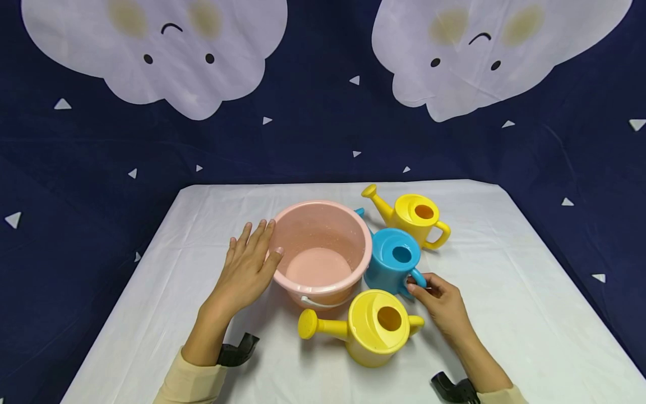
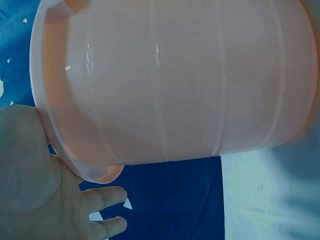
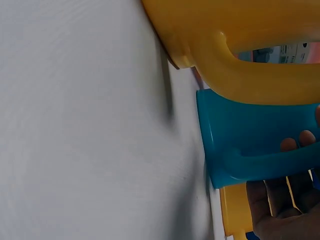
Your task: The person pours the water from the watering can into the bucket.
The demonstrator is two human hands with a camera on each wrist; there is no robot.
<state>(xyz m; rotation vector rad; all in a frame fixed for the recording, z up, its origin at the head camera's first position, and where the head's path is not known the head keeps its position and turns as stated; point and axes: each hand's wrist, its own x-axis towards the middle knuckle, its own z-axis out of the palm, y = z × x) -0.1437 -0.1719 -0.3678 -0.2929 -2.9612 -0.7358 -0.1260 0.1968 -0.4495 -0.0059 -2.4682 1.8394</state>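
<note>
My left hand (image 1: 244,272), fingers straight, rests against the left rim of a pink bucket (image 1: 323,224). In the left wrist view the bucket's side (image 2: 175,90) fills most of the picture, and the palm (image 2: 30,180) lies by the rim. On the bucket's right stands a blue watering can (image 1: 386,276), upright, its spout partly hidden behind the bucket. My right hand (image 1: 446,306) holds this can by its handle. The right wrist view shows fingers (image 3: 287,145) curled through the blue handle (image 3: 270,166).
A yellow watering can (image 1: 370,339) stands in front of the blue one, spout pointing left. Another yellow watering can (image 1: 411,224) is behind it. All stand on a white-covered table (image 1: 504,314). A dark blue cloth with clouds (image 1: 323,84) hangs behind.
</note>
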